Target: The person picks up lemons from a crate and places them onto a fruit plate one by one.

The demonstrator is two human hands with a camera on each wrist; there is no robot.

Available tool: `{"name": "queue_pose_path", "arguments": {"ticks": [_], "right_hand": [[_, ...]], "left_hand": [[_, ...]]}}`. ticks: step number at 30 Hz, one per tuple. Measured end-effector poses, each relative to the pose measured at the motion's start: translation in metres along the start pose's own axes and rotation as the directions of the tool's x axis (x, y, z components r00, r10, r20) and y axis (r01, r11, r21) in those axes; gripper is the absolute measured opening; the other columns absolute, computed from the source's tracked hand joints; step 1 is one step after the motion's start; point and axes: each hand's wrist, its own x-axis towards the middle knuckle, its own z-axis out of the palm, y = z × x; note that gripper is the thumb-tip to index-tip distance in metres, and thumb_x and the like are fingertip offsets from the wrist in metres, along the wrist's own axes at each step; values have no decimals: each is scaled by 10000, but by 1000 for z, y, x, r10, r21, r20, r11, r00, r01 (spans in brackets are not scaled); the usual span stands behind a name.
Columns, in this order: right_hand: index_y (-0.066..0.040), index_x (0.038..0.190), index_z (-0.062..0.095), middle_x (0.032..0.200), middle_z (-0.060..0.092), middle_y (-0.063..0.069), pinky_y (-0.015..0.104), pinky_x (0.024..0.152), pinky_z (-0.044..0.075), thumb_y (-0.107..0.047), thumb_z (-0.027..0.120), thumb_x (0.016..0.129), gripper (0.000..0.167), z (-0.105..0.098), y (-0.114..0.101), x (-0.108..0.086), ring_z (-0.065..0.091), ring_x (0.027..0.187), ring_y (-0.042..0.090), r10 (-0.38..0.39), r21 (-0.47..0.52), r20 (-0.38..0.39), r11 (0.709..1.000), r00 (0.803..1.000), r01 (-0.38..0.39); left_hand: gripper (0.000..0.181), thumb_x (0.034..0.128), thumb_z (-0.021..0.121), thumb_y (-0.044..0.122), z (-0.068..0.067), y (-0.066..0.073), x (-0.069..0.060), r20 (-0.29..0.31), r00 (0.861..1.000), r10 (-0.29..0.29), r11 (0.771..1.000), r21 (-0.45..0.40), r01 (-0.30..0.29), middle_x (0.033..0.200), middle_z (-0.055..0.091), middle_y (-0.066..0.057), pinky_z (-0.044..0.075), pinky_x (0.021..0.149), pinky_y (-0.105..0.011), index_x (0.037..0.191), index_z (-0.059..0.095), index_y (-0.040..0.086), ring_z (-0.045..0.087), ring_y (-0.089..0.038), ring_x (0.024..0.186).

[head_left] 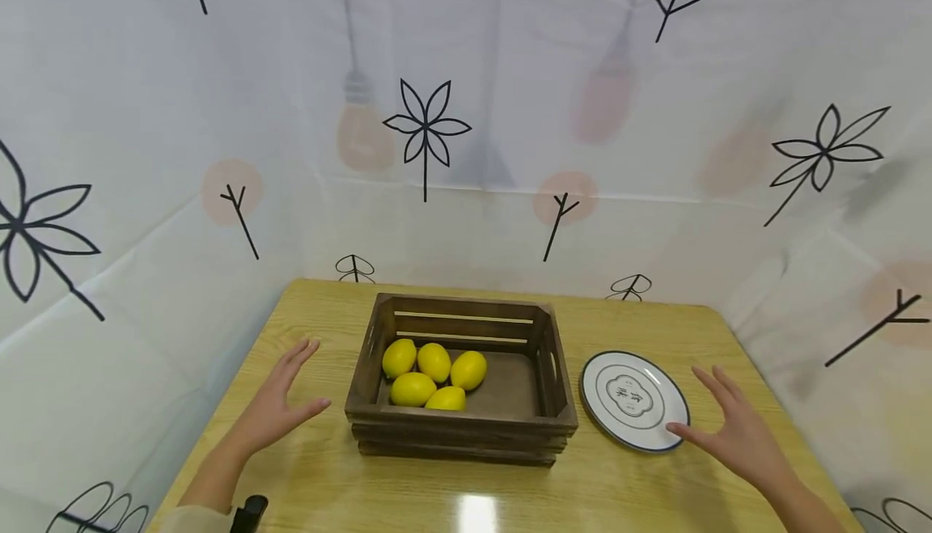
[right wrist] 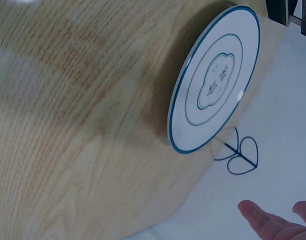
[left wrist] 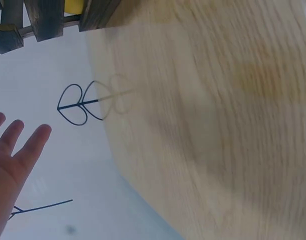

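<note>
A dark wooden crate point(head_left: 459, 436) with slatted sides stands at the middle of the table. Inside it, toward the left, lie several yellow lemons point(head_left: 413, 389). To the crate's left my left hand point(head_left: 273, 408) hovers with fingers spread, touching nothing. On the right side is a white plate point(head_left: 603, 403) with a dark rim and a printed emblem; it also appears in the right wrist view as a tilted-looking plate point(right wrist: 193, 100). My right hand point(head_left: 739, 436) is held at the plate's right, fingers apart, its thumb overlapping the rim in the head view. Neither hand holds anything.
The light wood table point(head_left: 306, 484) has rounded far corners. White cloth point(head_left: 495, 234) printed with plants and lamps hangs behind and on both sides. A black strap end point(head_left: 250, 513) shows by the left sleeve point(head_left: 195, 519).
</note>
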Motion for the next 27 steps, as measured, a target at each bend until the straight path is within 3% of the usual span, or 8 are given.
{"name": "queue_pose_path", "arguments": {"ticks": [5, 10, 22, 27], "right_hand": [[14, 1402, 351, 1380, 263, 374, 666, 732, 400, -347, 834, 669, 950, 1, -6, 4, 384, 1086, 582, -19, 36, -4, 999, 1000, 19], [40, 1398, 338, 1374, 268, 377, 647, 786, 406, -317, 834, 681, 942, 1, -9, 7, 309, 1174, 562, -14, 102, 20, 995, 1000, 12], [31, 1365, 385, 1340, 370, 296, 588, 808, 431, -260, 849, 670, 884, 10, -23, 13, 377, 1137, 521, 6, 197, 4, 980, 1000, -6], [27, 1357, 398, 1336, 375, 286, 537, 826, 435, -238, 843, 680, 852, 13, -32, 18, 387, 1146, 512, 12, 228, -7, 974, 1000, -10]], "left_hand": [[751, 844, 704, 213, 3, 6, 5, 27, 997, 68, 992, -104, -65, 1477, 236, -171, 333, 953, -586, 1468, 289, 160, 234, -425, 1312], [722, 847, 701, 190, 8, 11, 11, 58, 994, 93, 978, -195, -80, 1443, 306, -158, 390, 939, -521, 1453, 311, 149, 287, -405, 1290], [592, 900, 618, 91, 18, 23, 18, 128, 983, 134, 898, -435, -65, 1413, 326, -227, 505, 824, -325, 1419, 341, 24, 385, -447, 1209], [587, 896, 622, 79, 21, 27, 22, 150, 983, 110, 872, -490, -23, 1413, 324, -217, 507, 815, -305, 1414, 352, 32, 408, -427, 1193]]}}
